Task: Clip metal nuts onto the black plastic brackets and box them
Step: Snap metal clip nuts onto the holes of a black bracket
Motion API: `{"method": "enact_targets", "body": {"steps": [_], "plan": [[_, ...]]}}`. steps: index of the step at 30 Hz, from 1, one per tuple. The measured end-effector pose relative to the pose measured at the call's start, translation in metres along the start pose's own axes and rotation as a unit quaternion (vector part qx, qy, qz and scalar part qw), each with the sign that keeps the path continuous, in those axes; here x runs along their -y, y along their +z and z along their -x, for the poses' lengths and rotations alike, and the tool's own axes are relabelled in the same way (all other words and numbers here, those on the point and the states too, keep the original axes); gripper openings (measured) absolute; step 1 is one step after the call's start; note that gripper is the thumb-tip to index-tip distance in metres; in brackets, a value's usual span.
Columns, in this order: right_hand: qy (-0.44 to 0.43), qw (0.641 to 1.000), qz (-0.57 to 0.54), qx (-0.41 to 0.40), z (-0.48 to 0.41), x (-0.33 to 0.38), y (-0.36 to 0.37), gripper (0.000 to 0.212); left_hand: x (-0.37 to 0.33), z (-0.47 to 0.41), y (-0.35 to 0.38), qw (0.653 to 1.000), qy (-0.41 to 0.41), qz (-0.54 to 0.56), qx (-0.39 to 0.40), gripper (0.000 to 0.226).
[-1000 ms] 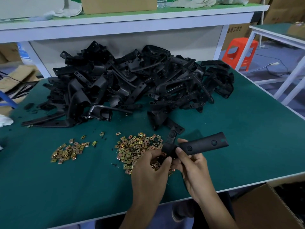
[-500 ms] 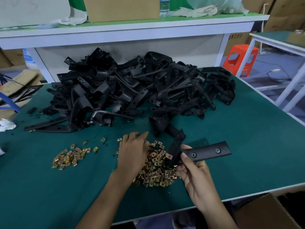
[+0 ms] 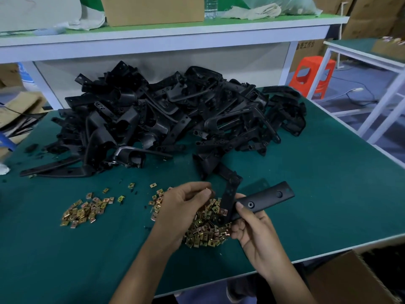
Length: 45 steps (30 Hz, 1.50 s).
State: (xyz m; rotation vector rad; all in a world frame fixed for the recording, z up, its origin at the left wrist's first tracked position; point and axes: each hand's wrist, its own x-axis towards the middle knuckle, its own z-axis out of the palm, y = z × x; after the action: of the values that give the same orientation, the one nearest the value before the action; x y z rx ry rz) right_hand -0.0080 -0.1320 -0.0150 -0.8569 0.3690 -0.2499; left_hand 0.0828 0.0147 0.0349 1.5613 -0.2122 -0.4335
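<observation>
Gripping a black bracket (image 3: 262,199) by the bend, the right hand (image 3: 256,234) has its fingers curled round the part at the near edge of the green desk (image 3: 328,194). One arm of the bracket points up and away, while the other runs off to the right. A clipped nut (image 3: 223,212) sits on the lower end of the upright arm.

The left hand (image 3: 183,213) hovers just beside it, over the larger pile of nuts (image 3: 208,232). Its fingertips are drawn together against the thumb, pinching a single nut (image 3: 207,189), which shows only as a small gold glint.

A smaller pile of nuts (image 3: 85,212) lies well apart to the left. The heap of brackets (image 3: 175,119) fills the far half of the desk. An open cardboard box (image 3: 350,281) stands below the desk's near right corner, and an orange stool (image 3: 313,77) stands on the floor beyond.
</observation>
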Motion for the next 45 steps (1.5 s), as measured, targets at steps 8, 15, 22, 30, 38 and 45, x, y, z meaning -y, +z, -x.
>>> {"method": "enact_targets", "body": {"steps": [8,15,22,30,38,45], "plan": [[0.001,1.0,0.011,0.011,0.005,0.003,0.003,0.03,-0.005,0.013,0.011,0.998,-0.006,0.063,0.022,0.012],[0.004,1.0,0.016,0.011,0.005,0.002,0.001,0.031,-0.011,0.015,0.009,0.999,0.014,0.049,0.013,0.015],[-0.005,0.999,0.04,0.023,0.005,0.002,0.002,0.043,-0.014,0.014,0.008,1.0,0.005,0.02,0.011,0.018],[-0.015,0.996,0.082,0.035,0.005,-0.001,0.001,0.029,-0.025,0.007,-0.012,0.993,-0.005,-0.079,0.085,0.026],[-0.033,0.993,0.113,0.024,0.003,-0.005,0.0,0.03,-0.03,0.006,-0.009,0.983,-0.014,-0.115,0.14,0.019],[0.008,0.996,0.092,-0.005,0.029,0.002,0.01,0.013,-0.011,0.013,0.002,0.983,0.033,-0.163,0.073,0.014]]}}
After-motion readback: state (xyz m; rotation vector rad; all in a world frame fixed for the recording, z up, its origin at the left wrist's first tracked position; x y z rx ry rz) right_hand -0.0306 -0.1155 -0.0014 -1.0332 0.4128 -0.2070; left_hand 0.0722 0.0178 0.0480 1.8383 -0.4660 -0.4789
